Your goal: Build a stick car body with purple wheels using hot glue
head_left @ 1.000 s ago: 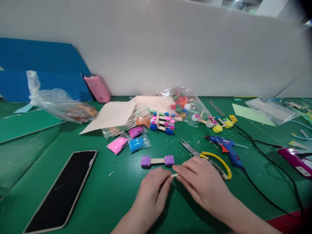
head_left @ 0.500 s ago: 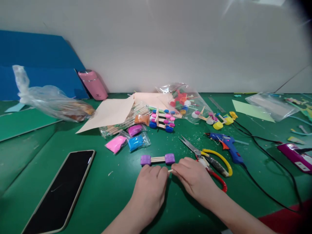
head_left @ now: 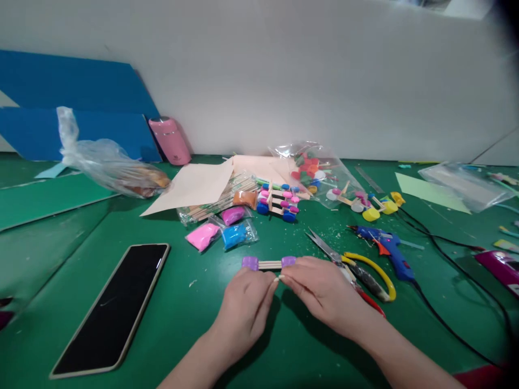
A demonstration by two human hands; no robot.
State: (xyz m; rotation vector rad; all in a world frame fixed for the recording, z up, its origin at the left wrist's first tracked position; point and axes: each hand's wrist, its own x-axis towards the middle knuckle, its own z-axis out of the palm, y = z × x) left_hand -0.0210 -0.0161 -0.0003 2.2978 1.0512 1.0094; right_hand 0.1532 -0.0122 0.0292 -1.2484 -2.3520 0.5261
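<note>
My left hand (head_left: 247, 308) and my right hand (head_left: 324, 294) meet near the table's front middle, both closed in a pinch. Between the fingertips shows a short pale length of a thin wooden stick (head_left: 279, 278), bent or peaked in the middle; its ends are hidden in the fingers. Just beyond the hands lies a dumbbell-shaped piece (head_left: 270, 265), several sticks joining two purple blocks. The right hand partly covers its right block. Beside my right hand are scissors (head_left: 368, 281) with one yellow and one red handle, the blades pointing away.
A blue glue gun (head_left: 385, 246) with a black cord lies at right. A phone (head_left: 113, 308) lies at left. Further back are clay packets (head_left: 235, 236), a stick-and-cap model (head_left: 279, 200), a bag of coloured caps (head_left: 312, 167), paper (head_left: 190, 183) and a pink bottle (head_left: 170, 141).
The stick between my fingertips looked straight and slanted before; it now peaks in the middle. My hands have drawn slightly nearer the purple-ended piece. The whole view has shifted.
</note>
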